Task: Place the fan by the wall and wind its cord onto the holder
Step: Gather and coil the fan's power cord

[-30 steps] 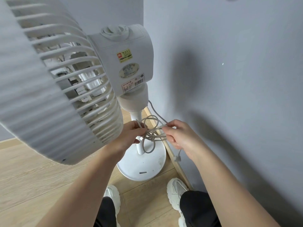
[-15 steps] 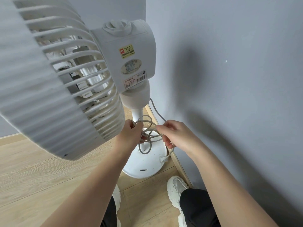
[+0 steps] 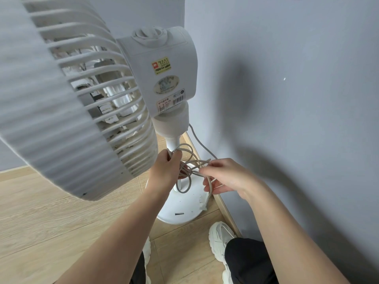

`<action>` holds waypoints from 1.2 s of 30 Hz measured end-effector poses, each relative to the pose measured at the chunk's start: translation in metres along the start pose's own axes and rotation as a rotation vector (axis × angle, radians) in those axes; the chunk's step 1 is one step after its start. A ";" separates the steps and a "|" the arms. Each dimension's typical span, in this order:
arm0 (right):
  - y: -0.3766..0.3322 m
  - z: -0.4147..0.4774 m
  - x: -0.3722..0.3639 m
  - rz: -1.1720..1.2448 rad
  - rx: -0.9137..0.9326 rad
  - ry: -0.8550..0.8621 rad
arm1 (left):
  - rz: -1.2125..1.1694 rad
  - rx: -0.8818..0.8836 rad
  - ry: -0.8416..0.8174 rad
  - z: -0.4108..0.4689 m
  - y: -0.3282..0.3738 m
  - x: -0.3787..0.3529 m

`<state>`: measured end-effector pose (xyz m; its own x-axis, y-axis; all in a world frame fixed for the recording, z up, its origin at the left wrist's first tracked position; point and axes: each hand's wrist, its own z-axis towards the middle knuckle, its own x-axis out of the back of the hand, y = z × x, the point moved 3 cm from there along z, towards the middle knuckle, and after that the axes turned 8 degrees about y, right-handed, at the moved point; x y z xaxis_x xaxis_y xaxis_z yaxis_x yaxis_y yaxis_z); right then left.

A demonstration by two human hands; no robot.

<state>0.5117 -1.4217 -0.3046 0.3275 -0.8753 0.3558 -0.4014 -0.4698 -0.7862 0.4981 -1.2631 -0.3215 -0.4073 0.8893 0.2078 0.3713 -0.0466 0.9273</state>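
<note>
White fan is parked right up against the wall, which sits at its 3 o'clock. Both forearms reach in from 6 o'clock. Left hand is wrapped round the pole just under the fan's neck, fingers curled over a few loops of the cord. Right hand, at 3 o'clock of the left, pinches the loose strands, fingers bent. Plug dangles at its 6 o'clock over the base.

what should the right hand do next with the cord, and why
Probably carry the right hand round the pole for one more turn: the left hand holds coils of cord against it, and only a short tail with the plug hangs loose.
</note>
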 end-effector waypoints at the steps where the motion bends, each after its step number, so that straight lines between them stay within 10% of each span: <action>1: 0.001 0.000 0.000 -0.011 -0.014 0.000 | -0.001 -0.004 0.002 0.000 -0.001 0.000; 7: 0.004 0.008 0.001 -0.150 0.117 0.115 | 0.187 -0.242 0.052 0.001 0.006 0.003; 16: -0.006 0.009 0.009 0.474 0.150 0.164 | 0.534 -0.569 0.023 0.009 0.002 0.007; 20: -0.009 0.010 0.014 0.357 0.228 0.241 | 0.585 -0.645 0.051 0.013 0.004 0.012; 33: -0.016 0.008 0.024 -0.028 0.581 0.485 | 0.700 -0.794 0.006 0.011 0.004 0.009; 36: -0.013 0.009 0.016 0.285 0.475 0.401 | 0.534 -0.635 -0.034 0.009 0.004 0.008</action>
<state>0.5299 -1.4286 -0.2926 -0.1143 -0.9753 0.1893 0.0235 -0.1931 -0.9809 0.5041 -1.2523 -0.3192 -0.2803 0.6877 0.6697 -0.0388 -0.7052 0.7079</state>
